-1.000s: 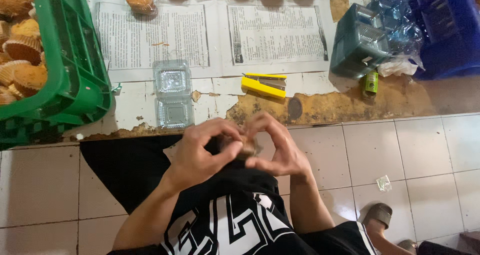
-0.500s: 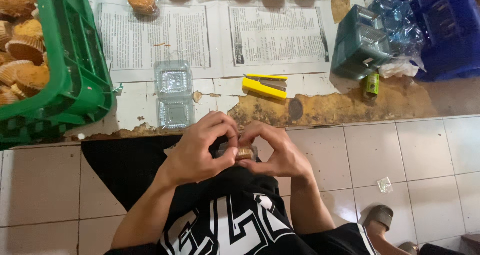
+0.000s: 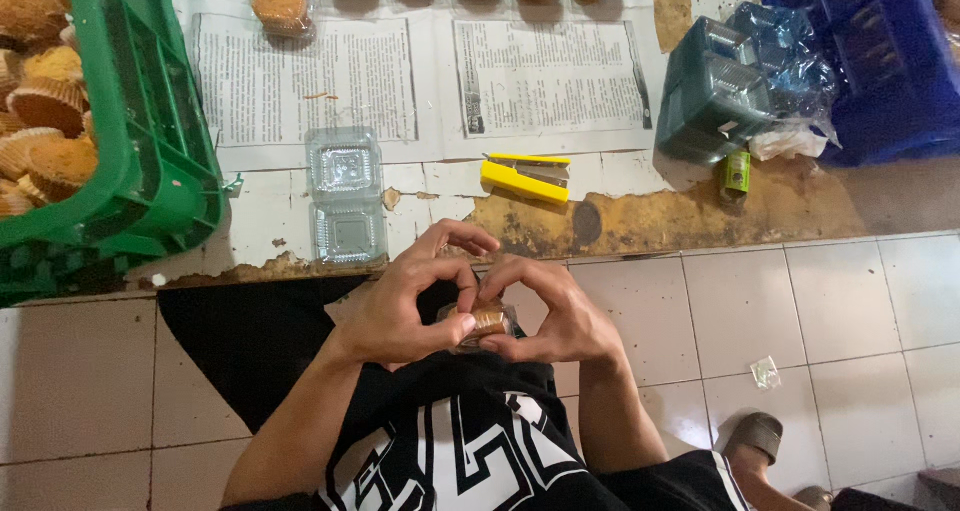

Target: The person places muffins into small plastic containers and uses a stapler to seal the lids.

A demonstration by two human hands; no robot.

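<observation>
Left hand: the left hand (image 3: 405, 306) is curling closed around the small clear container (image 3: 480, 323), thumb pressing its near side.
Right hand: the right hand (image 3: 555, 311) is gripping the same container from the opposite side.
Container: holding a brown muffin, it is sitting between both hands, above the lap, off the worktop (image 3: 620, 216).
Change: fingers are settling slightly lower than a second ago, squeezing tighter; the lid is probably being pressed shut.
Nearby: an open empty clamshell (image 3: 345, 196) and a yellow stapler (image 3: 525, 177) are lying on the worktop.
</observation>
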